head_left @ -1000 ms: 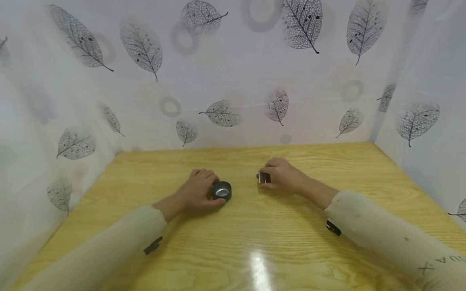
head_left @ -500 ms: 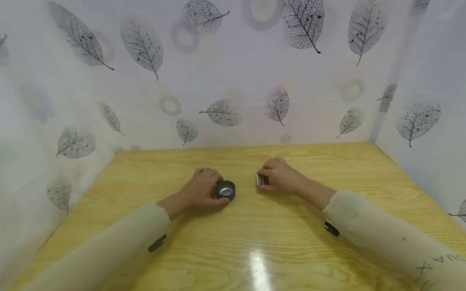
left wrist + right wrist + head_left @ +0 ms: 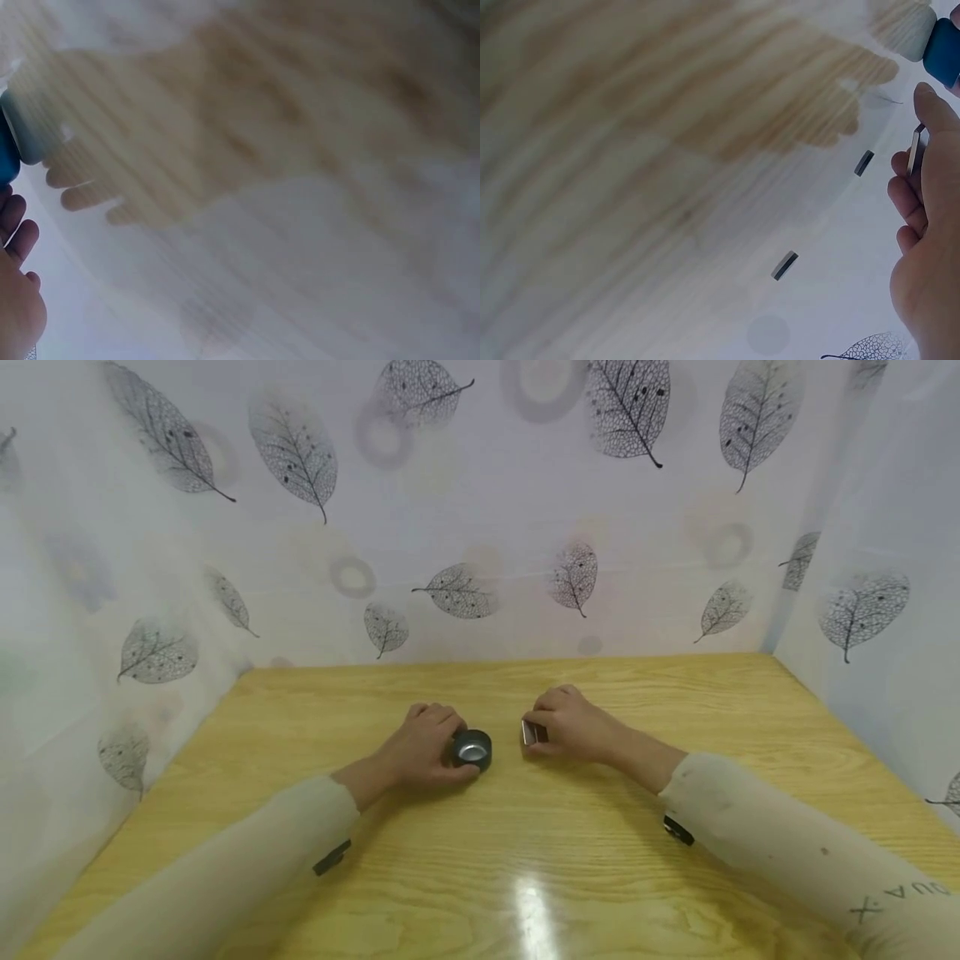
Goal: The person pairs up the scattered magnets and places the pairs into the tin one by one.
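Note:
My left hand (image 3: pixel 423 747) grips a small round dark cup-like thing (image 3: pixel 480 762) with a shiny silvery inside, its thumb on the near side and its fingers on the far side. In the left wrist view the same round thing (image 3: pixel 7 146) looks deep blue and is cut off by the edge. My right hand (image 3: pixel 573 727) pinches a small dark box-like thing with a silver edge (image 3: pixel 530 732) between thumb and fingers; its right part is hidden. From the right wrist, that silver edge (image 3: pixel 915 152) shows along the fingers. A short gap separates the two held things.
Both hands are over a yellow wood-grain table (image 3: pixel 450 860) with a bright light reflection near its front. White leaf-printed curtains (image 3: pixel 480 510) stand behind it and at both sides. Small black devices hang under the left sleeve (image 3: pixel 332 857) and right sleeve (image 3: pixel 678 829).
My left hand has slid the round cup-like thing to the right. My right hand has shifted slightly left with its silver-edged thing, so the gap between them has narrowed.

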A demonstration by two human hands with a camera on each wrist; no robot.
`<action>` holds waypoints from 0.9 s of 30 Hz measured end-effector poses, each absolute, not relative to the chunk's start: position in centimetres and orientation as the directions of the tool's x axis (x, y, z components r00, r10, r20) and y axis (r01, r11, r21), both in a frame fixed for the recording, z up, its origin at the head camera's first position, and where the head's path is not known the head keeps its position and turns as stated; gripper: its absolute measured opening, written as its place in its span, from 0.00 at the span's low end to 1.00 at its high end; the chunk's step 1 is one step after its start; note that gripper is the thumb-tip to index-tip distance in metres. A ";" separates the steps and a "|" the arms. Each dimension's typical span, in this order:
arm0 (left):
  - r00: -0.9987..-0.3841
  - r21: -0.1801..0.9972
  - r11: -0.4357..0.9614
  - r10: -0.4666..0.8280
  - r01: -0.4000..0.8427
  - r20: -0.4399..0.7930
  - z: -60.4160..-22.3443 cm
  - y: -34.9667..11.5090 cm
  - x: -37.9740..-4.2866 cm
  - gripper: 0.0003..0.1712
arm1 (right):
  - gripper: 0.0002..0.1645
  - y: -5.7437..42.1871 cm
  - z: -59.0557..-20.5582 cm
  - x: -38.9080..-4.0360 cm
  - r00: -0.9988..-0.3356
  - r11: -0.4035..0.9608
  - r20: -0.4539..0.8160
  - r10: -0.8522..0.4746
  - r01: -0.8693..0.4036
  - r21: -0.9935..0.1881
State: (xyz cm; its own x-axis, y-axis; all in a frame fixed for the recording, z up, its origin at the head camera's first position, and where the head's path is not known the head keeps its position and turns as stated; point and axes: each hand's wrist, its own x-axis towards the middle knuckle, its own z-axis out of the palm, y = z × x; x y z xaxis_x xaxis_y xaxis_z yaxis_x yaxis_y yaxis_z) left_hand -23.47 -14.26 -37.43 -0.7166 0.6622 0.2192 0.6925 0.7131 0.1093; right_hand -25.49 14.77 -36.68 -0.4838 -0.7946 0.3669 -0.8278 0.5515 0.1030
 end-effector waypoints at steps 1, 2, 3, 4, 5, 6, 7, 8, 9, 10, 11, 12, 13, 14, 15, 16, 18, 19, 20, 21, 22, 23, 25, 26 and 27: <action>-0.715 0.109 0.711 0.664 0.694 0.221 -37.4 -14.2 -23.5 0.33 | 0.26 14.7 -36.7 -25.5 -0.484 0.551 0.367 -0.795 -0.828 0.101; -0.714 0.107 0.711 0.665 0.695 0.221 -37.4 -14.2 -23.6 0.33 | 0.26 14.7 -36.7 -25.5 -0.485 0.552 0.365 -0.794 -0.828 0.099; -0.713 0.104 0.710 0.666 0.696 0.220 -37.4 -14.1 -23.6 0.33 | 0.26 14.7 -36.6 -25.5 -0.487 0.552 0.365 -0.793 -0.829 0.094; -0.710 0.102 0.708 0.668 0.698 0.222 -37.4 -14.1 -23.7 0.33 | 0.25 14.7 -36.6 -25.5 -0.489 0.552 0.362 -0.794 -0.829 0.090; -0.708 0.099 0.707 0.670 0.701 0.225 -37.4 -14.1 -23.7 0.33 | 0.25 14.7 -36.6 -25.5 -0.488 0.549 0.358 -0.796 -0.831 0.087; -0.707 0.095 0.707 0.671 0.701 0.222 -37.4 -14.0 -23.7 0.33 | 0.25 14.6 -36.7 -25.5 -0.486 0.545 0.355 -0.798 -0.834 0.084; -0.705 0.091 0.706 0.673 0.702 0.224 -37.3 -14.0 -23.8 0.33 | 0.25 14.6 -36.7 -25.6 -0.482 0.540 0.354 -0.802 -0.838 0.082; -0.704 0.088 0.706 0.673 0.703 0.226 -37.3 -13.9 -23.8 0.33 | 0.25 14.6 -36.7 -25.6 -0.477 0.534 0.353 -0.805 -0.842 0.078; -0.704 0.086 0.706 0.673 0.703 0.226 -37.3 -13.8 -23.9 0.33 | 0.25 14.6 -36.7 -25.6 -0.471 0.527 0.354 -0.808 -0.846 0.077; -0.705 0.081 0.708 0.672 0.702 0.228 -37.3 -13.8 -23.9 0.33 | 0.24 14.5 -36.7 -25.7 -0.463 0.519 0.356 -0.812 -0.851 0.076; -0.706 0.078 0.710 0.671 0.700 0.227 -37.3 -13.7 -24.0 0.33 | 0.23 14.5 -36.7 -25.7 -0.456 0.512 0.361 -0.813 -0.855 0.074; -0.707 0.077 0.711 0.670 0.699 0.225 -37.3 -13.6 -24.1 0.33 | 0.23 14.5 -36.8 -25.8 -0.450 0.507 0.365 -0.815 -0.859 0.075; -0.706 0.074 0.711 0.671 0.699 0.226 -37.3 -13.4 -24.1 0.33 | 0.22 14.4 -36.7 -25.7 -0.446 0.503 0.368 -0.816 -0.861 0.073; -0.707 0.071 0.712 0.672 0.699 0.222 -37.4 -13.3 -24.2 0.33 | 0.22 14.4 -36.8 -25.7 -0.447 0.503 0.367 -0.816 -0.862 0.067; -0.706 0.070 0.711 0.673 0.699 0.221 -37.4 -13.2 -24.1 0.33 | 0.21 14.4 -36.8 -25.6 -0.449 0.504 0.365 -0.816 -0.861 0.068; -0.706 0.067 0.711 0.674 0.700 0.219 -37.5 -13.1 -24.2 0.33 | 0.21 14.4 -36.8 -25.6 -0.455 0.506 0.358 -0.816 -0.860 0.061; -0.702 0.066 0.708 0.678 0.703 0.217 -37.6 -12.9 -24.1 0.33 | 0.21 14.4 -36.8 -25.4 -0.468 0.513 0.340 -0.816 -0.857 0.049; -0.699 0.064 0.705 0.680 0.706 0.221 -37.7 -12.8 -24.1 0.33 | 0.22 14.4 -36.8 -25.3 -0.476 0.517 0.331 -0.815 -0.855 0.043; -0.697 0.065 0.703 0.681 0.708 0.226 -37.7 -12.7 -24.1 0.33 | 0.22 14.4 -36.8 -25.3 -0.483 0.523 0.324 -0.813 -0.851 0.042; -0.691 0.063 0.699 0.683 0.712 0.235 -37.8 -12.6 -24.2 0.33 | 0.23 14.3 -36.8 -25.2 -0.486 0.526 0.323 -0.812 -0.849 0.046; -0.689 0.059 0.698 0.685 0.714 0.237 -37.8 -12.5 -24.2 0.33 | 0.24 14.3 -36.8 -25.2 -0.490 0.531 0.323 -0.809 -0.846 0.046; -0.684 0.054 0.694 0.688 0.718 0.244 -37.9 -12.4 -24.3 0.33 | 0.25 14.3 -36.8 -25.1 -0.495 0.536 0.324 -0.806 -0.843 0.047; -0.679 0.049 0.690 0.693 0.722 0.243 -37.9 -12.1 -24.5 0.34 | 0.26 14.3 -36.7 -25.0 -0.505 0.546 0.326 -0.799 -0.837 0.042; -0.679 0.048 0.690 0.694 0.722 0.240 -38.0 -12.0 -24.6 0.34 | 0.25 14.3 -36.6 -25.0 -0.509 0.550 0.327 -0.796 -0.834 0.040; -0.681 0.047 0.691 0.694 0.721 0.234 -38.0 -11.8 -24.6 0.35 | 0.25 14.3 -36.6 -25.0 -0.508 0.550 0.332 -0.795 -0.834 0.040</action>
State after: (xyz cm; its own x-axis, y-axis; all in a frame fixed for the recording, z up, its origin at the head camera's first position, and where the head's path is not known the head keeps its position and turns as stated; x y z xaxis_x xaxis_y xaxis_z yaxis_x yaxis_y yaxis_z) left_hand -24.60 -11.81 -37.96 -0.6807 0.6943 0.2339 0.7212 0.6911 0.0472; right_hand -25.01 14.30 -36.60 -0.5080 -0.7946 0.3325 -0.8342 0.5500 0.0397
